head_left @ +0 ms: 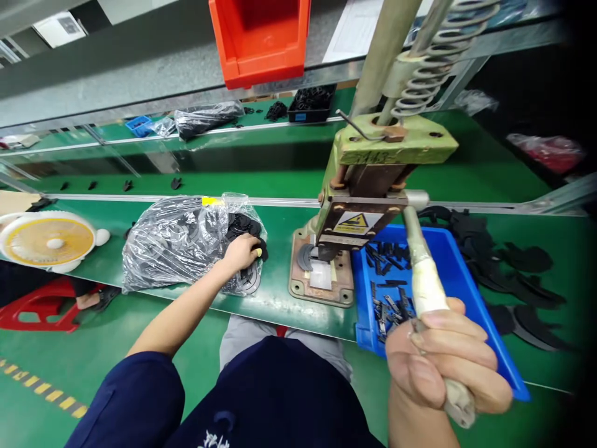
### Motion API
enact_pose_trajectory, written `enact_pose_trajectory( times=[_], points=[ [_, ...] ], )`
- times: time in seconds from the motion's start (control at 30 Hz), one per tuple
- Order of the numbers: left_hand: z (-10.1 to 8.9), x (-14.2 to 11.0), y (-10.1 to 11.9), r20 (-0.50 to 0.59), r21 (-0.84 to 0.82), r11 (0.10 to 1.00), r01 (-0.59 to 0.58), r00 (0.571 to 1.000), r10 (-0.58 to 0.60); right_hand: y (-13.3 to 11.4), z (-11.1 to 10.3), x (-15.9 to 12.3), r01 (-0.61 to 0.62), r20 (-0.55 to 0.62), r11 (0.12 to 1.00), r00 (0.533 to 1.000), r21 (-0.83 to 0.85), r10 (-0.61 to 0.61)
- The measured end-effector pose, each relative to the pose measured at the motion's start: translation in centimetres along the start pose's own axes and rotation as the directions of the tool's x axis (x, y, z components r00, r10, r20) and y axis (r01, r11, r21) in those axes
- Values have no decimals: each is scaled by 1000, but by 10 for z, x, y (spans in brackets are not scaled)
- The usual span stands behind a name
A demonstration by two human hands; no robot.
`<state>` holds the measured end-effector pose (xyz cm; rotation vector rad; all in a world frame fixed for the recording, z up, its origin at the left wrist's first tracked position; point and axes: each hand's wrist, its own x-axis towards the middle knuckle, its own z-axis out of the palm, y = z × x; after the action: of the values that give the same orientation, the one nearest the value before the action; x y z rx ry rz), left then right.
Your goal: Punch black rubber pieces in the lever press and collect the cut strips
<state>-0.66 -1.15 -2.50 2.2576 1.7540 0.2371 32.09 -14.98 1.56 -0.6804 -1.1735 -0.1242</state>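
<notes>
My right hand [445, 361] is wrapped round the taped lever handle [422, 267] of a green hand press [373, 180]. A black curved part [305, 256] lies on the press base plate [321, 277] under the ram. My left hand [241, 252] reaches into the mouth of a clear plastic bag [177, 239] full of black curved parts, its fingers curled among them; a yellow fingertip cover shows. Whether it grips a part is hidden.
A blue tray [466, 280] with several small black pieces sits right of the press. Loose black parts [508, 267] lie further right. A white fan [49, 239] stands at the left. A red bin [261, 37], a black box [310, 102] and bags sit behind.
</notes>
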Motion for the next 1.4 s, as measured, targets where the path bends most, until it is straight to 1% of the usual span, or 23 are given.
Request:
enact_pose_trajectory(
  times=[0.07, 0.1, 0.2, 0.27, 0.37, 0.47, 0.53, 0.63, 0.73, 0.8, 0.83, 0.9, 0.93, 0.97, 1.0, 1.07, 1.1, 1.17, 1.23, 1.27, 1.3, 1.4],
  points=[
    [5, 5, 9, 51, 134, 985, -111, 993, 105, -1, -2, 0, 30, 14, 999, 999, 15, -30],
    [7, 9, 13, 77, 186, 973, -134, 990, 121, -1, -2, 0, 45, 15, 999, 999, 22, -46],
    [8, 23, 20, 134, 310, 941, -134, 986, 96, 2, -1, 1, 66, 2, 998, 998, 25, -66],
    [6, 28, 22, 156, 358, 924, -136, 984, 85, 3, -1, 1, 65, -1, 998, 998, 26, -65],
    [4, 23, 21, 178, 340, 921, -191, 975, 136, 4, 0, 0, 76, -18, 997, 997, 31, -76],
    [5, 12, 17, 164, 309, 913, -268, 960, 226, 4, 1, 0, 89, -39, 996, 995, 27, -88],
    [6, 7, 13, 149, 322, 892, -316, 948, 282, 4, 2, 1, 100, -39, 994, 994, 30, -99],
    [7, 6, 7, 115, 345, 866, -361, 932, 343, 5, 3, 2, 108, -43, 994, 993, 33, -107],
    [6, 11, 2, 32, 293, 885, -362, 929, 369, 6, 2, 1, 117, -32, 993, 993, 36, -115],
    [5, 14, 0, -84, 190, 931, -310, 940, 330, 6, 1, 0, 116, -11, 993, 993, 34, -115],
    [5, 16, 0, -153, 116, 959, -260, 949, 276, 6, 0, -1, 108, -6, 994, 994, 28, -108],
    [5, 19, 0, -276, -87, 988, -130, 956, 102, 5, -1, -2, 82, -2, 997, 997, 12, -82],
    [6, 20, 1, -313, -206, 976, -73, 950, 5, 5, -2, -2, 67, -2, 998, 998, 5, -67],
    [6, 21, 1, -331, -326, 945, -33, 940, -82, 4, -2, -2, 59, -1, 998, 998, 2, -59],
    [6, 21, 2, -333, -438, 899, -11, 931, -151, 4, -2, -2, 63, -2, 998, 998, 3, -63],
    [5, 21, 3, -318, -599, 800, -7, 920, -230, 3, -2, -1, 79, 3, 997, 997, 11, -79],
    [5, 20, 4, -308, -641, 767, -12, 920, -243, 3, -1, -1, 83, 5, 996, 997, 13, -83],
    [4, 16, 6, -284, -674, 739, -16, 929, -238, 2, -1, -1, 77, 9, 997, 997, 12, -77],
    [4, 11, 9, -242, -708, 707, 4, 938, -247, 2, -1, -1, 62, 4, 998, 998, 9, -62],
    [5, 9, 10, -209, -743, 669, 24, 941, -266, 2, -1, -1, 54, 8, 999, 999, 7, -54],
    [6, 6, 12, -168, -789, 612, 50, 941, -294, 2, 0, -2, 50, 7, 999, 999, 5, -50],
    [12, -1, 18, -18, -913, 387, 133, 932, -363, 2, 1, -2, 63, -2, 998, 998, 7, -63]
  ],
)
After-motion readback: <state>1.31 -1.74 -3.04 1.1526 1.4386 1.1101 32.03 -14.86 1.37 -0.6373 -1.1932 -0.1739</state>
